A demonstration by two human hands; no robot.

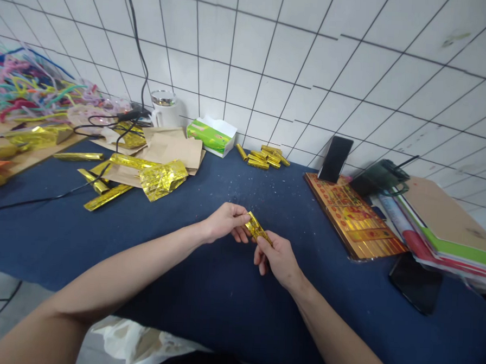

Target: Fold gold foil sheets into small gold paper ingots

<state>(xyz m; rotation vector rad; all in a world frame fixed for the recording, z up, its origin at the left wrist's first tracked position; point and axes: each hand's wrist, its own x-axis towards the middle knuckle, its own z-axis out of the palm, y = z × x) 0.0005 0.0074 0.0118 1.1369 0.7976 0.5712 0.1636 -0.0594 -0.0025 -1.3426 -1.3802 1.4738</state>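
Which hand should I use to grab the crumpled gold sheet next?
Probably your left hand: it's nearer the crumpled gold sheet. Your right hand sits farther away; both hold the gold piece, so the right could steady it.

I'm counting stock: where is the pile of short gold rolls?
The pile lies upper centre in the head view, near the wall, right of the tissue pack.

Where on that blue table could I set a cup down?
Bare blue cloth shows between the right hand and the orange-gold pack, and between the left forearm and gold rolls. It's crowded far left, with colourful strands, and far right, with folders.
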